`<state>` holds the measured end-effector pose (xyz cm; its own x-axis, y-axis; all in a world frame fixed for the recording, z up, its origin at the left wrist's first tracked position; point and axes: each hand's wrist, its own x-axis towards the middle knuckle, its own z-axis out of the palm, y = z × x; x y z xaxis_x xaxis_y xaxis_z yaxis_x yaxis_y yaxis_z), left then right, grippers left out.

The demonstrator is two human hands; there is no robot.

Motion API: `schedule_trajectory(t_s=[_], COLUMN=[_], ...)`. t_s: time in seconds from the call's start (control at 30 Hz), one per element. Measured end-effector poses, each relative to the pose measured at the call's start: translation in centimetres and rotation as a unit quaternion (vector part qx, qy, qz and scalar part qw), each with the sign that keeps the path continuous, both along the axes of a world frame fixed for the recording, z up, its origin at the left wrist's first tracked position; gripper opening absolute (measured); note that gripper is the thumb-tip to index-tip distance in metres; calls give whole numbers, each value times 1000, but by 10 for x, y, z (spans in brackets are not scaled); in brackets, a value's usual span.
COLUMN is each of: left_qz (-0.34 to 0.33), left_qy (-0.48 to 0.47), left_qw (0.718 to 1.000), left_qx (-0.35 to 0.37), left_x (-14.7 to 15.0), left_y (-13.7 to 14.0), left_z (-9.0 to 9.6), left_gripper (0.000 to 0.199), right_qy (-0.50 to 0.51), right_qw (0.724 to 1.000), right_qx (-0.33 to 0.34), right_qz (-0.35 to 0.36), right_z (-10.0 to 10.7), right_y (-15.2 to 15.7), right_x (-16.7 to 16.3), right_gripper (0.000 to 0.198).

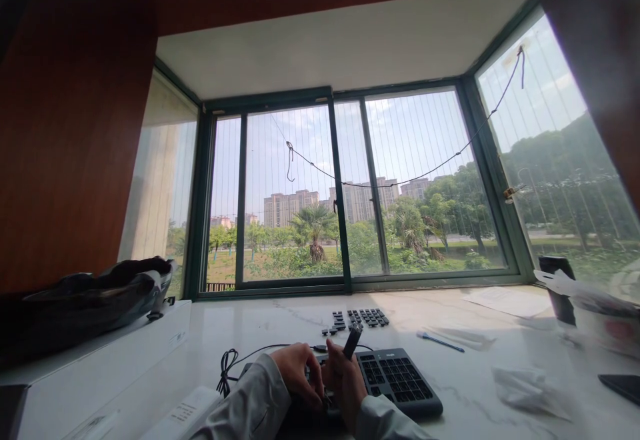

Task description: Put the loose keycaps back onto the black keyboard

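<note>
Here in the head view, both hands are down at the near middle of the pale marble-look counter (280, 323), right over the dark keyboard (403, 381). That keyboard lies at the near edge of the scene, its right-hand block of keys in plain sight, its middle covered by the hands. The right hand (347, 380) is closed around a dark stick-like object (353, 340), its upper end poking out above the fist, tilted far and to the right. And the left hand (300, 372) is just beside it, fingers bent and pointing down at the keyboard; whether there's anything in those fingertips, I cannot tell.

Just beyond the keyboard, loose black keycaps (370, 318) sit in small rows and clusters. A black cable (227, 370) bunches up left of the hands, one strand running behind them. Out to the right, a slim blue tool (440, 341) lies flat, with a crumpled clear bag (530, 390) nearer and further right. On the far right, a dark cylinder (557, 287) stands beside a white plastic bag (595, 303). Over on the left, a black bag (90, 307) slumps on a long white box (125, 373), and across the far side, the green-framed window (345, 193) looks out on trees and tall buildings.
</note>
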<state>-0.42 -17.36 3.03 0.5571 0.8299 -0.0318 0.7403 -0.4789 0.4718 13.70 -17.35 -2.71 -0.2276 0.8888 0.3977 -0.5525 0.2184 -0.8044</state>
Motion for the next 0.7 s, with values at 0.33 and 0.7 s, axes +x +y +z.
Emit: schedule_trajectory(t_s=[0.33, 0.7], left_qz=[0, 54], left_qy=[-14, -131], left_qw=[999, 986], left_qx=[-49, 86], left_x=[-1, 0], left_y=[7, 15], left_z=[-7, -13], left_gripper=[44, 36], right_qy=[54, -453], right_qw=[998, 762], right_qx=[-16, 400], right_qz=[6, -234], right_z=[14, 26], right_y=[9, -1], right_x=[11, 47], right_gripper=[59, 28])
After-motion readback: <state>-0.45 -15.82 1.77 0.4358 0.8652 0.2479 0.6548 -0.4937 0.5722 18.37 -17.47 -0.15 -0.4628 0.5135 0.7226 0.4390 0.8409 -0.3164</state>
